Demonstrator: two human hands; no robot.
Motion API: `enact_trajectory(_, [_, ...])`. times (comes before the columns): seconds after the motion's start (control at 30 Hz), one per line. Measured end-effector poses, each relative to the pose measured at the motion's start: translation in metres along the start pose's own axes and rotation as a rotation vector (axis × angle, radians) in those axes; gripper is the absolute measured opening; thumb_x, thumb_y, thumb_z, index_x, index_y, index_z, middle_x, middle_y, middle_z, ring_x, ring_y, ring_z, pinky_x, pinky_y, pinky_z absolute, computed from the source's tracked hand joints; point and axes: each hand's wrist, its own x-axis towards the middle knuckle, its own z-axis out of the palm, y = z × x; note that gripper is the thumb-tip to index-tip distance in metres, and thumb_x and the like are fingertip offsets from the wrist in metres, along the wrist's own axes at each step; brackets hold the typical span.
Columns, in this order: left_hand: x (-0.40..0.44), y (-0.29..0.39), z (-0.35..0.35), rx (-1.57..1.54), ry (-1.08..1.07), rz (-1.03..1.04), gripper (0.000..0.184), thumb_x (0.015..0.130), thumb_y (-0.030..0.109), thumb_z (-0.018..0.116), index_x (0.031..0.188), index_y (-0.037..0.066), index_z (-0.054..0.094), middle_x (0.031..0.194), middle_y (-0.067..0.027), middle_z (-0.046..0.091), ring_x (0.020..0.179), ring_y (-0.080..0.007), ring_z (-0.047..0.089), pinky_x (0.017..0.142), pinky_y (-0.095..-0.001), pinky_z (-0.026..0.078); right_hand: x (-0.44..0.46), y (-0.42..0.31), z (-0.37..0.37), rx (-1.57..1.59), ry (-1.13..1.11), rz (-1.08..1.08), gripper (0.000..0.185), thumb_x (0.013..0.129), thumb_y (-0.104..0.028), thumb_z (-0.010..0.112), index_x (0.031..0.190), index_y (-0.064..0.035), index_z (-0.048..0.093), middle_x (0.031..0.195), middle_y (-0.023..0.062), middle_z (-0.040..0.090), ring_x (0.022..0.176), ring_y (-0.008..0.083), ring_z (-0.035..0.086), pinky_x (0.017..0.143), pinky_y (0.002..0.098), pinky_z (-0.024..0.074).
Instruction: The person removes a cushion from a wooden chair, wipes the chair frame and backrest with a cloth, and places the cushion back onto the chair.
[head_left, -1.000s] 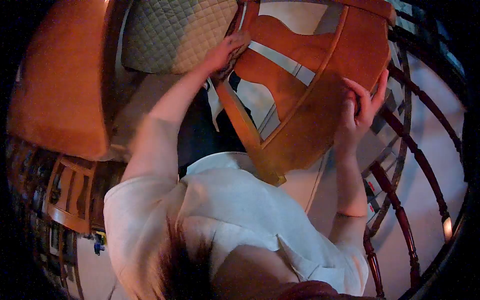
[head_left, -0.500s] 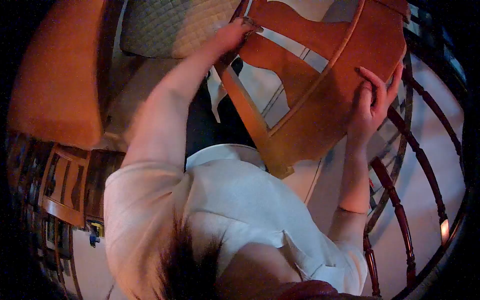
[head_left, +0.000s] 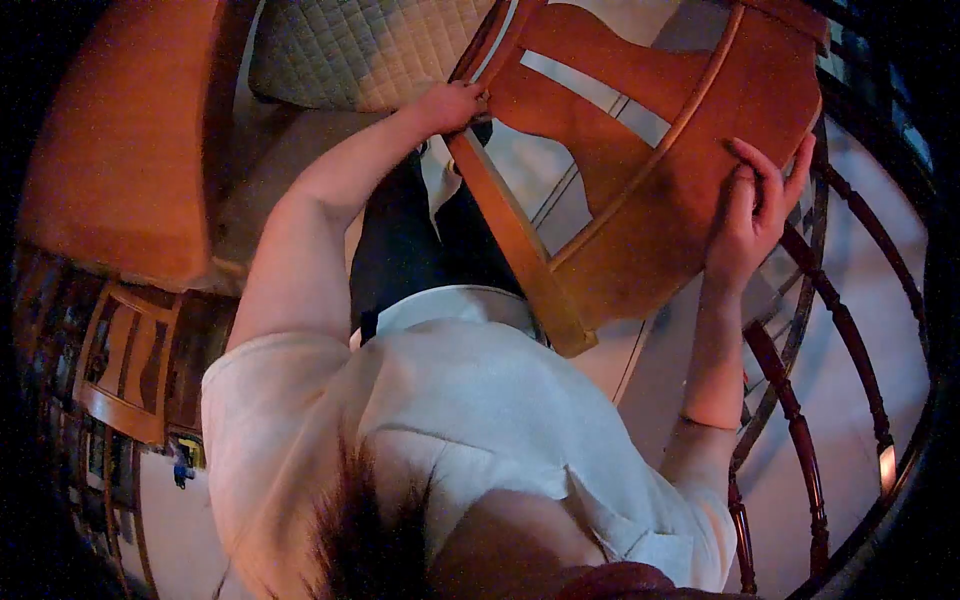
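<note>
A wooden chair with a curved, cut-out backrest [head_left: 620,220] stands right in front of my body. My left hand [head_left: 452,106] is wrapped round the chair's frame at its left side, beside the padded seat; its fingertips are partly hidden. On the broad top part of the backrest lies my right hand [head_left: 758,215], with its fingers apart and partly bent, touching the wood near the right edge. A quilted beige cushion [head_left: 365,55] is just beyond my left hand.
An orange-brown wooden table [head_left: 120,140] fills the left side. Another wooden chair [head_left: 128,362] stands at the lower left. Dark turned balusters [head_left: 805,430] of a railing run along the right. Pale floor [head_left: 175,530] shows at the lower left.
The chair has shifted to the right in view. My left hand has moved down along the frame from its raised place half a second ago. My right hand has moved right with the backrest.
</note>
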Motion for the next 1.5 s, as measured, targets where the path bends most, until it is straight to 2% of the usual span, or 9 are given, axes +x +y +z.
enact_trajectory(0.07, [-0.009, 0.005, -0.015, -0.037, -0.024, -0.023, 0.031, 0.083, 0.021, 0.048, 0.113, 0.024, 0.056, 0.111, -0.0059, 0.054, 0.094, -0.0283, 0.057, 0.075, -0.0407, 0.049, -0.002, -0.001, -0.001, 0.077, 0.004, 0.062, 0.019, 0.085, -0.002, 0.047, 0.094, -0.0043, 0.064, 0.143, 0.0091, 0.016, 0.114, 0.0101, 0.039, 0.071, 0.0179, 0.0392])
enact_trajectory(0.13, [-0.012, 0.001, -0.009, -0.060, -0.040, -0.043, 0.032, 0.083, 0.021, 0.049, 0.114, 0.024, 0.056, 0.112, -0.0069, 0.054, 0.093, -0.0282, 0.058, 0.073, -0.0405, 0.049, -0.002, 0.000, 0.001, 0.093, 0.038, 0.044, 0.019, 0.081, -0.002, 0.049, 0.092, -0.0077, 0.065, 0.142, 0.0164, 0.019, 0.131, 0.0264, 0.021, 0.104, 0.0345, 0.0186])
enact_trajectory(0.33, [-0.045, -0.038, 0.028, -0.569, -0.187, -0.151, 0.036, 0.078, 0.009, 0.051, 0.113, 0.013, 0.057, 0.111, -0.0113, 0.057, 0.098, -0.0281, 0.056, 0.081, -0.0371, 0.047, 0.001, -0.001, 0.003, 0.114, 0.054, -0.027, 0.020, 0.082, -0.002, 0.049, 0.092, -0.0076, 0.065, 0.142, 0.0156, 0.020, 0.131, 0.0271, 0.022, 0.103, 0.0342, 0.0203])
enact_trajectory(0.53, [-0.088, 0.008, 0.026, -1.275, 0.388, -0.345, 0.038, 0.086, 0.022, 0.049, 0.123, 0.014, 0.049, 0.120, -0.0112, 0.050, 0.116, -0.0226, 0.043, 0.097, -0.0319, 0.033, -0.001, 0.006, 0.004, 0.170, 0.040, 0.052, 0.021, 0.081, -0.001, 0.048, 0.091, -0.0072, 0.065, 0.142, 0.0150, 0.020, 0.130, 0.0271, 0.024, 0.103, 0.0343, 0.0216])
enact_trajectory(0.87, [-0.006, -0.028, 0.182, -0.894, 0.505, -0.776, 0.053, 0.085, 0.043, 0.045, 0.124, 0.008, 0.044, 0.120, -0.0174, 0.045, 0.113, -0.0341, 0.042, 0.095, -0.0403, 0.034, -0.007, 0.000, 0.008, 0.096, -0.010, 0.115, 0.021, 0.083, -0.002, 0.046, 0.093, -0.0049, 0.064, 0.142, 0.0131, 0.020, 0.125, 0.0206, 0.031, 0.094, 0.0282, 0.0320])
enact_trajectory(1.23, [0.006, -0.034, 0.197, -0.569, 0.409, -0.412, 0.041, 0.086, 0.040, 0.041, 0.117, 0.015, 0.052, 0.119, -0.0188, 0.046, 0.107, -0.0357, 0.047, 0.092, -0.0429, 0.038, -0.011, 0.011, 0.004, 0.220, -0.015, 0.226, 0.020, 0.084, -0.003, 0.045, 0.094, -0.0024, 0.063, 0.141, 0.0101, 0.021, 0.111, 0.0146, 0.041, 0.081, 0.0237, 0.0385])
enact_trajectory(1.4, [-0.094, 0.080, 0.000, -0.718, 0.378, -0.303, 0.029, 0.086, 0.036, 0.045, 0.102, 0.015, 0.059, 0.108, -0.0135, 0.052, 0.099, -0.0323, 0.052, 0.083, -0.0396, 0.044, -0.010, 0.010, 0.008, 0.318, 0.026, 0.282, 0.019, 0.083, -0.004, 0.047, 0.092, -0.0048, 0.064, 0.141, 0.0108, 0.023, 0.117, 0.0170, 0.039, 0.088, 0.0273, 0.0358])
enact_trajectory(1.47, [-0.101, 0.100, -0.033, -0.693, 0.291, -0.127, 0.029, 0.085, 0.033, 0.044, 0.107, 0.020, 0.058, 0.106, -0.0102, 0.053, 0.100, -0.0290, 0.051, 0.079, -0.0387, 0.045, -0.007, 0.014, 0.001, -0.040, -0.047, 0.001, 0.017, 0.086, -0.004, 0.047, 0.094, 0.0013, 0.061, 0.140, 0.0051, 0.023, 0.084, 0.0078, 0.052, 0.064, 0.0184, 0.0401])
enact_trajectory(1.5, [-0.103, 0.109, -0.046, -0.681, 0.207, 0.041, 0.031, 0.084, 0.031, 0.044, 0.112, 0.024, 0.056, 0.103, -0.0069, 0.054, 0.102, -0.0258, 0.050, 0.076, -0.0377, 0.047, -0.006, 0.009, 0.004, -0.063, 0.019, -0.047, 0.017, 0.085, -0.007, 0.048, 0.092, -0.0028, 0.064, 0.140, 0.0091, 0.025, 0.114, 0.0171, 0.043, 0.086, 0.0254, 0.0374])
